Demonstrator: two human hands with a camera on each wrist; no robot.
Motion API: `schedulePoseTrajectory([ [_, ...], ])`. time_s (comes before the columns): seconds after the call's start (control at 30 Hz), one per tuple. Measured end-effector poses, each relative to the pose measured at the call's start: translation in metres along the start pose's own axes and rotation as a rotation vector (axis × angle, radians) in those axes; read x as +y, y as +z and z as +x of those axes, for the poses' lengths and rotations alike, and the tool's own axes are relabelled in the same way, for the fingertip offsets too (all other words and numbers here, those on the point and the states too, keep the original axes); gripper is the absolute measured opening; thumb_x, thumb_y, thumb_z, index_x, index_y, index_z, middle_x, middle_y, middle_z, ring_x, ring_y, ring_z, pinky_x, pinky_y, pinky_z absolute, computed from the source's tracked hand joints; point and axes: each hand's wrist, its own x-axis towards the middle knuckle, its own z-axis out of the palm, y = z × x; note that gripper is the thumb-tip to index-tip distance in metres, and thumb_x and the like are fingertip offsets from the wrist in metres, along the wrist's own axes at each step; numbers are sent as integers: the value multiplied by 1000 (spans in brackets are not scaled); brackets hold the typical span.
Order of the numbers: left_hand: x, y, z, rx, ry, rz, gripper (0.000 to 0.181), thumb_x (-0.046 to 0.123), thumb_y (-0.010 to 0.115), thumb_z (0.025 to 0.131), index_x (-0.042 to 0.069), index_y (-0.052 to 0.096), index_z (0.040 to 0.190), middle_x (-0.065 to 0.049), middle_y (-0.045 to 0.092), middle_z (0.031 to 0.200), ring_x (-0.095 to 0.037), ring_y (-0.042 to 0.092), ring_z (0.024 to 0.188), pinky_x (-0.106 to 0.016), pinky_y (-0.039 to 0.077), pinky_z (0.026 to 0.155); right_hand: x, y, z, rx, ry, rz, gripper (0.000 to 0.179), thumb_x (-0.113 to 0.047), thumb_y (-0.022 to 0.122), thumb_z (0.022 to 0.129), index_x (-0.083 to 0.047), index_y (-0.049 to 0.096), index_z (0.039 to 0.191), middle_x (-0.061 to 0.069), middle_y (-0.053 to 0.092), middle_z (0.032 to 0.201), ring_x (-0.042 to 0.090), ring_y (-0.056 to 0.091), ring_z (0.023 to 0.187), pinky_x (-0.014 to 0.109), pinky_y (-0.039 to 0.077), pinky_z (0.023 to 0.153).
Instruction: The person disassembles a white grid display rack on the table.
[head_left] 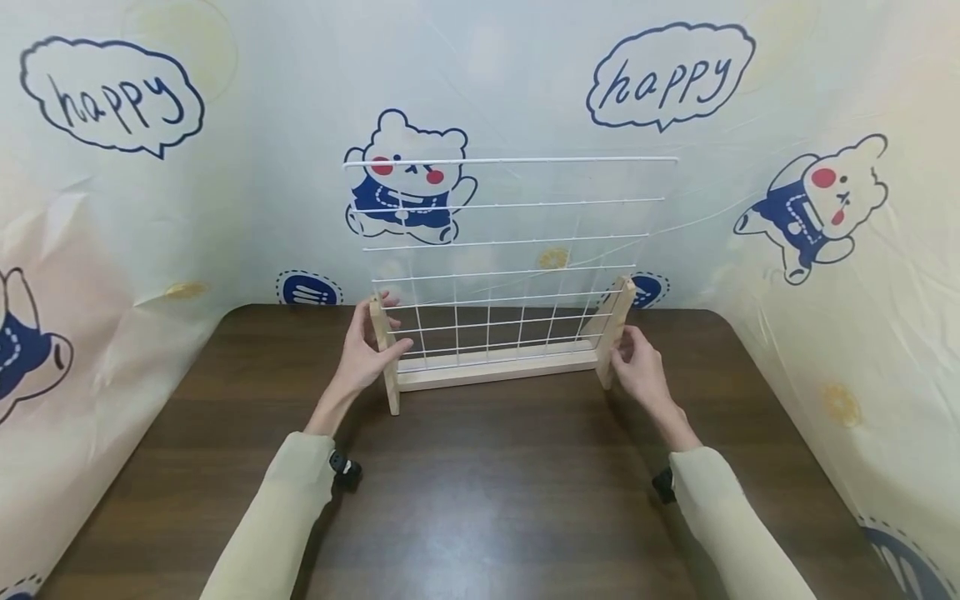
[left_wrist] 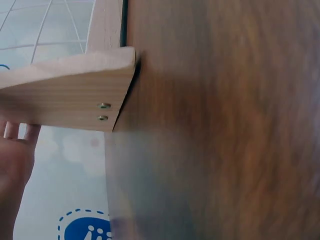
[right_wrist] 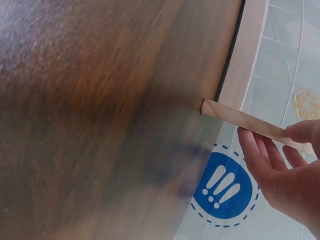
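A white wire grid [head_left: 510,160] stands upright in a pale wooden stand made of a bottom bar [head_left: 495,373] and two side boards. My left hand [head_left: 358,357] grips the left board [head_left: 392,392], thumb on the near side and fingers behind. At the other end, my right hand [head_left: 642,371] pinches the right board [head_left: 618,321] between thumb and fingers. Two screw heads [left_wrist: 103,105] show on the left board's outer face in the left wrist view. The right wrist view has the right hand's fingers [right_wrist: 257,155] under the board's edge.
The stand is on a dark brown wooden table [head_left: 465,483], towards its far edge. Behind and on both sides hangs a pale cloth [head_left: 247,208] printed with bears and lettering. Dark wrist devices [head_left: 345,471] sit at the sleeve cuffs.
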Motion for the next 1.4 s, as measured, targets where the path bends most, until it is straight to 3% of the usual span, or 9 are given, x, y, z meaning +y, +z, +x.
schedulePoseTrajectory([
  [0.17, 0, 5, -4, 70, 36, -32, 69, -20, 70, 73, -8, 41, 135, -30, 55, 119, -41, 55, 92, -27, 47, 77, -2, 1, -1, 8, -22, 5, 33, 4, 55, 92, 7, 48, 125, 30, 61, 111, 41, 61, 97, 52, 48, 85],
  [0.37, 6, 9, -10, 71, 23, -35, 56, -17, 70, 76, -12, 45, 126, -36, 55, 105, -48, 52, 95, -29, 46, 80, -2, 1, -2, 20, -41, -5, 32, 6, 54, 91, 8, 49, 123, 30, 61, 109, 39, 62, 94, 50, 49, 83],
  [0.7, 3, 12, -9, 32, 2, -101, 62, -19, 67, 77, -11, 41, 132, -41, 51, 114, -50, 51, 103, -30, 46, 90, 3, 0, 0, 33, -46, 9, 31, 7, 55, 91, 9, 50, 121, 30, 61, 109, 40, 62, 93, 50, 49, 82],
  [0.87, 2, 15, -11, 91, 3, -127, 53, -18, 68, 77, -16, 42, 124, -43, 49, 107, -49, 52, 98, -27, 48, 84, 3, 0, 0, 23, -48, 7, 32, 5, 56, 91, 8, 50, 122, 29, 62, 109, 39, 62, 93, 49, 49, 81],
  [1.07, 2, 18, -13, 151, 67, -167, 51, 13, 64, 93, -22, 39, 120, -44, 44, 99, -39, 56, 94, -24, 47, 80, 2, 0, -1, 29, -51, 23, 31, 6, 55, 91, 8, 49, 122, 30, 61, 109, 40, 63, 94, 51, 50, 81],
  [1.3, 3, 18, -15, 156, 98, -125, 67, 35, 57, 94, -24, 37, 117, -30, 52, 94, -32, 57, 90, -30, 43, 78, 3, 1, 0, 15, -35, 33, 32, 4, 56, 92, 8, 49, 124, 29, 61, 111, 39, 62, 95, 50, 49, 83],
  [1.4, 3, 17, -14, 130, 109, -96, 71, 42, 53, 94, -23, 36, 116, -33, 50, 93, -35, 55, 90, -29, 42, 79, 2, 1, -1, 13, -28, 30, 33, 4, 56, 93, 8, 49, 125, 29, 60, 112, 40, 61, 97, 50, 48, 83],
])
